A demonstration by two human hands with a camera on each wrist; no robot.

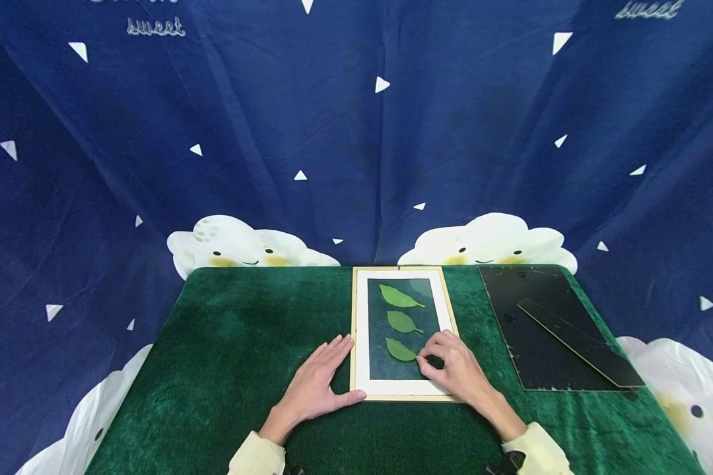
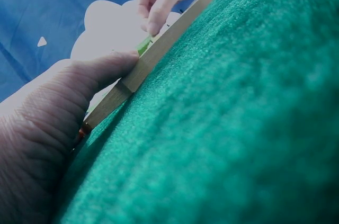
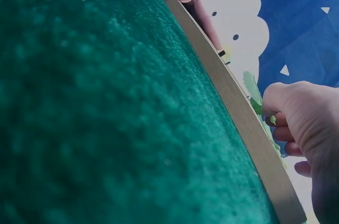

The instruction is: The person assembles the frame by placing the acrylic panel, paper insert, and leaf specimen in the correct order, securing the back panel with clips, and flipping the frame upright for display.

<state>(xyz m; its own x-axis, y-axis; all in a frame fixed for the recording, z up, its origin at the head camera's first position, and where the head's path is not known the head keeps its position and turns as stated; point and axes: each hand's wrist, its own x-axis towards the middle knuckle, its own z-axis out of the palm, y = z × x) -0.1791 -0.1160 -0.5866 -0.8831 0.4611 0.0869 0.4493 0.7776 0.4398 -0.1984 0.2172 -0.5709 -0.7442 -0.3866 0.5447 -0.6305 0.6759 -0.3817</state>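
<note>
A light wooden picture frame (image 1: 354, 330) with a white mat border (image 1: 392, 389) lies flat at the table's middle. Three green leaves are stacked in a column inside it: the top leaf (image 1: 398, 296), the middle leaf (image 1: 401, 322) and the lowest leaf (image 1: 400, 350). My right hand (image 1: 454, 366) pinches the stem end of the lowest leaf between thumb and forefinger. With fingers straight, my left hand (image 1: 317, 382) rests at the frame's left side, its thumb on the lower left corner. The left wrist view shows that thumb (image 2: 114, 68) against the frame's edge (image 2: 164, 44).
To the right lies a black frame backing board (image 1: 511, 330) with a stand leg (image 1: 576, 340) on it. Green plush cloth (image 1: 243, 336) covers the table. A blue curtain (image 1: 333, 119) with clouds and triangles hangs behind.
</note>
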